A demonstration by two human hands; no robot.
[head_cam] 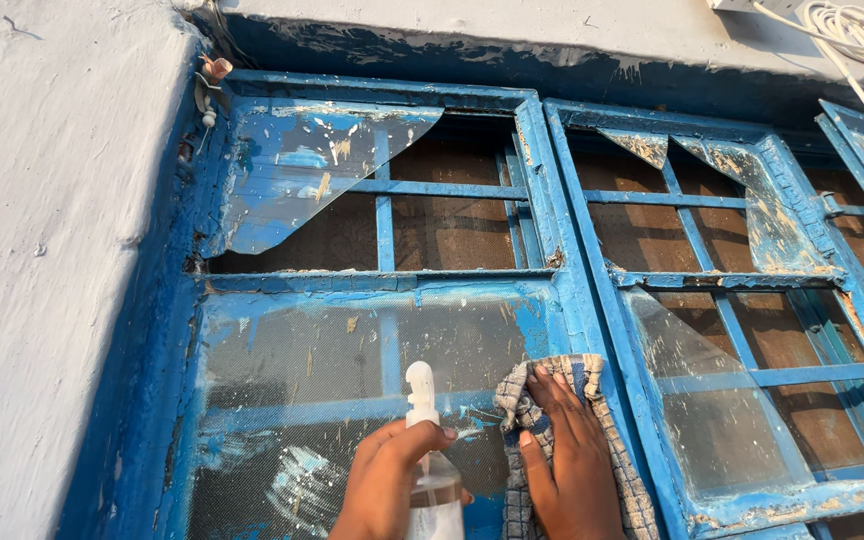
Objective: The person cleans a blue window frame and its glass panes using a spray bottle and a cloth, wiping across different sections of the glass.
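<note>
My left hand (384, 480) grips a clear spray bottle (430, 490) with a white nozzle, pointed at the lower left pane (292, 360) of a blue window frame (562, 250). A whitish smear shows on that pane near the bottom left. My right hand (567, 460) lies flat on a checked cloth (522, 400), pressing it against the pane beside the frame's middle post. The bottle and the cloth are nearly touching.
The upper left pane (292, 170) is broken, a jagged piece left in its corner. The right window (742, 300) also has broken, paint-spattered glass. A rough white wall (42, 250) lies at the left. A coiled white cable (857, 35) hangs at the top right.
</note>
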